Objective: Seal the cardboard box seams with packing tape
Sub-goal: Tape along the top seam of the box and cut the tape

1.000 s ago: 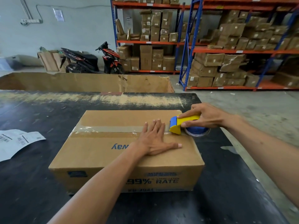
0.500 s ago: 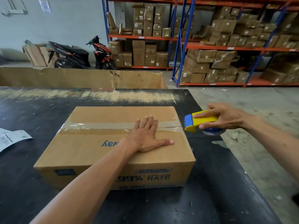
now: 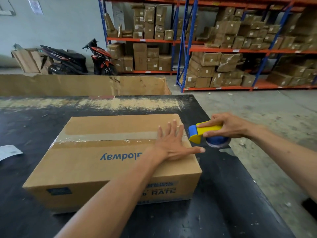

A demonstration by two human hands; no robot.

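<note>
Parked scooters [image 3: 80,59], stocked shelving [image 3: 240,50]

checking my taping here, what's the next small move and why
Probably press the left hand along the tape strip to smooth it onto the cardboard box. The strip already covers the top seam but looks wrinkled, and the right hand holds the tape dispenser off the box's right end.

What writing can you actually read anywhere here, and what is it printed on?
"lodway": blue, upside down, on top of the cardboard box; the left hand covers its start.
"RATE": front of that box; the lines above and below are blurred.
Dark label on the front: unreadable.
Paper slip, wall notice, shelf labels: too small.
</note>
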